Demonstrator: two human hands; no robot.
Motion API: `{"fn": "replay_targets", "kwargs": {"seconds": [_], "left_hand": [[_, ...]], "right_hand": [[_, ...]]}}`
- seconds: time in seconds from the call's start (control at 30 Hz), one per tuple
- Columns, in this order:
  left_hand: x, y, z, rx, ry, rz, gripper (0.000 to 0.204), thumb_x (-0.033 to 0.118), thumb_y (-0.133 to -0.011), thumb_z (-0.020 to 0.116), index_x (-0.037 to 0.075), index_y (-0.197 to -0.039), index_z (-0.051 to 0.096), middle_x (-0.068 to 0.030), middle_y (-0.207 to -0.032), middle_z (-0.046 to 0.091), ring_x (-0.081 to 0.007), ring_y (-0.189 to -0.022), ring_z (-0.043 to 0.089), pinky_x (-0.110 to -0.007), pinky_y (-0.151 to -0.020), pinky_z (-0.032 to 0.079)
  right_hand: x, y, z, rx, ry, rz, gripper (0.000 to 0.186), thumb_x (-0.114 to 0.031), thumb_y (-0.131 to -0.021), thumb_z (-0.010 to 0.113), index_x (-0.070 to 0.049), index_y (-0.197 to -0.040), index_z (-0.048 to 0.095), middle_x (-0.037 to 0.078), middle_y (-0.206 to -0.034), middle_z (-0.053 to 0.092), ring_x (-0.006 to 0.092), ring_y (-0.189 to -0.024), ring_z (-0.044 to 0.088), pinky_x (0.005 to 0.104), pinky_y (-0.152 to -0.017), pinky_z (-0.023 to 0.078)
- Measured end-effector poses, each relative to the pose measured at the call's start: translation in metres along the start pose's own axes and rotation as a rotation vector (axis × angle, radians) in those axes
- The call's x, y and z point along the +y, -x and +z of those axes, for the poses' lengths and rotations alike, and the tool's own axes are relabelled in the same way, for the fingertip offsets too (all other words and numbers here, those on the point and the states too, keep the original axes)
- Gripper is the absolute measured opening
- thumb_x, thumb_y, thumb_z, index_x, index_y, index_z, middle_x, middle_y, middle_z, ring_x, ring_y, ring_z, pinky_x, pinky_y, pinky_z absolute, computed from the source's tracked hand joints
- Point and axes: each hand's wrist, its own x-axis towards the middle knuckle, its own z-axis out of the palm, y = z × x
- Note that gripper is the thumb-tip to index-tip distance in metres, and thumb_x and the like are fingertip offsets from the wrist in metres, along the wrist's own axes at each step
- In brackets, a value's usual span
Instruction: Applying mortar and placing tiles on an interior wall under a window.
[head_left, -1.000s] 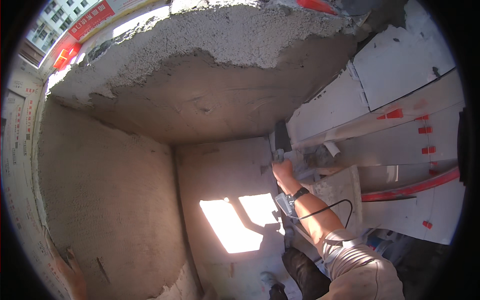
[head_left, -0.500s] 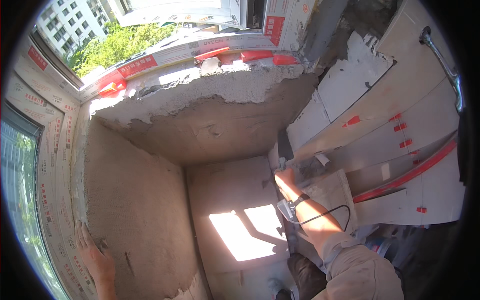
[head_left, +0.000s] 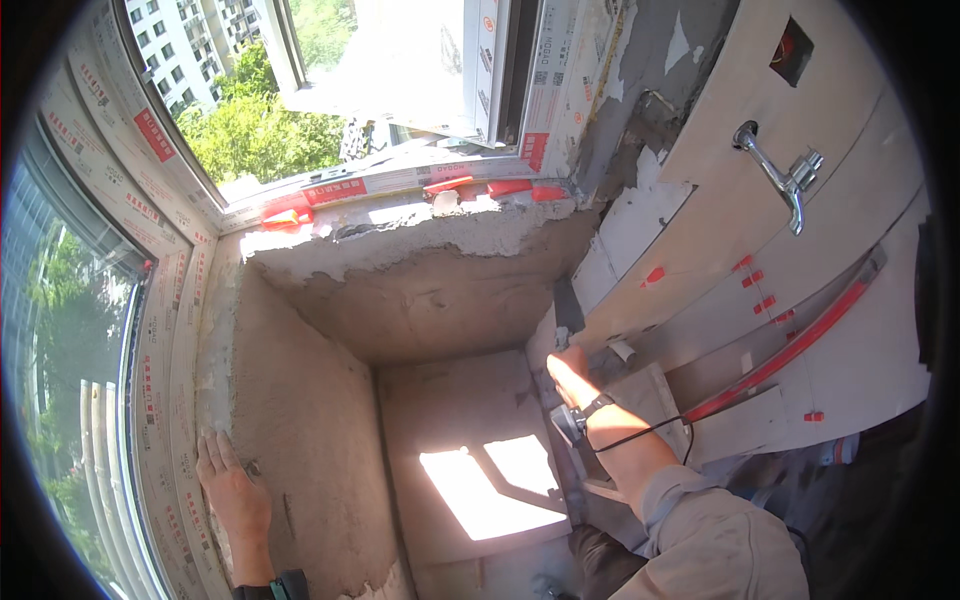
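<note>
My right hand (head_left: pixel 570 370) is closed around the handle of a trowel (head_left: pixel 568 303) at the far right corner of the recess. Its flat dark-grey blade points up along the wall edge beside the white tiles. My left hand (head_left: pixel 236 490) lies with fingers stretched out on the top edge of the left low wall (head_left: pixel 305 430), close to the window frame (head_left: pixel 170 440). A small grey device (head_left: pixel 567 424) with a black cable is strapped at my right wrist.
A grey board (head_left: pixel 430 400) with sunlit patches covers the bottom of the recess. Red wedges (head_left: pixel 508 187) line the far sill. Right, a chrome tap (head_left: pixel 785 180) juts from the tiled wall, with red tile clips (head_left: pixel 765 304) and a red-edged long bar (head_left: pixel 790 350) below.
The view has tilted up and shifted left, bringing the whole tap and more window into sight. My right hand keeps its grip on the trowel; my left still rests on the wall edge.
</note>
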Motion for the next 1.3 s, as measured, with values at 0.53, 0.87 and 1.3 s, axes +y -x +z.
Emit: {"fn": "replay_targets", "kwargs": {"seconds": [0.53,0.87,1.3], "left_hand": [[-0.004,0.002,-0.003,-0.001,0.025,-0.024,0.064,-0.001,-0.074,0.054,-0.007,-0.136,0.037,-0.0223,-0.143,0.037,-0.0373,-0.134,0.032,-0.045,-0.110,0.025],[-0.002,0.002,-0.011,-0.011,0.035,-0.023,0.057,-0.002,-0.079,0.049,-0.006,-0.135,0.038,-0.0213,-0.143,0.038,-0.0347,-0.135,0.030,-0.046,-0.111,0.023],[0.001,-0.001,-0.009,-0.027,-0.026,-0.026,0.061,-0.001,-0.076,0.051,-0.005,-0.136,0.037,-0.0205,-0.144,0.036,-0.0343,-0.135,0.031,-0.045,-0.111,0.024]], "right_hand": [[-0.026,0.038,-0.043,0.174,-0.121,-0.218,0.025,-0.015,-0.068,0.059,0.010,-0.071,0.056,0.025,-0.066,0.059,0.0309,-0.068,0.062,0.0457,-0.064,0.046],[-0.014,0.022,-0.046,0.048,-0.151,-0.303,0.030,-0.020,-0.074,0.063,0.007,-0.076,0.050,0.022,-0.070,0.057,0.0333,-0.071,0.060,0.0445,-0.064,0.046],[0.038,0.064,-0.019,0.063,0.125,-0.202,0.029,-0.029,-0.078,0.064,-0.002,-0.087,0.057,0.018,-0.081,0.063,0.0327,-0.078,0.062,0.0430,-0.072,0.047]]}}
